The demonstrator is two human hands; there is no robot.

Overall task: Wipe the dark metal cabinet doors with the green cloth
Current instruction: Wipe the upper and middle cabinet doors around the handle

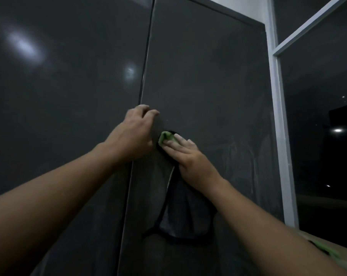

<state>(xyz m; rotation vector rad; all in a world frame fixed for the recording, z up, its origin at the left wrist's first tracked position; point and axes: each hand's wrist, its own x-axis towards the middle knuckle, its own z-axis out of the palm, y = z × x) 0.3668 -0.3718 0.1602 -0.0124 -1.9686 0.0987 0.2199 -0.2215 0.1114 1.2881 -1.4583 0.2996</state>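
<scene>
Step in hand, by the look of it: wiping the inner edge of the right door (pixel 208 76), mid height, next to the seam (pixel 143 80).

- Right hand (pixel 188 158): fingers straight and flat, pressing the green cloth (pixel 166 137) onto the right door. It is a flat press, not a pinch. Only a bunched green corner shows past the fingertips.
- Dark grey fabric (pixel 185 212) hangs below that hand. Can't tell if it is the same cloth's other face.
- Left hand (pixel 136 130): fingers curled at the seam, just above and left of the cloth. Probably bracing the door; can't tell whether they hook the edge or only rest there.
- Left door (pixel 69 96) is glossy with light glare. The right door shows faint streaks (pixel 238 156) to the right of the hand.

To do it well:
- Spread the cloth flat under the whole palm, since a bunched corner cleans a narrow track.
- Use even pressure and long overlapping vertical passes from the seam out toward the window frame (pixel 276 116).
- Brace the door with the left hand so it doesn't flex or swing.
- Check the streaks against the glare and redo those areas with a clean face of the cloth.
- The left door looks not yet touched.
</scene>
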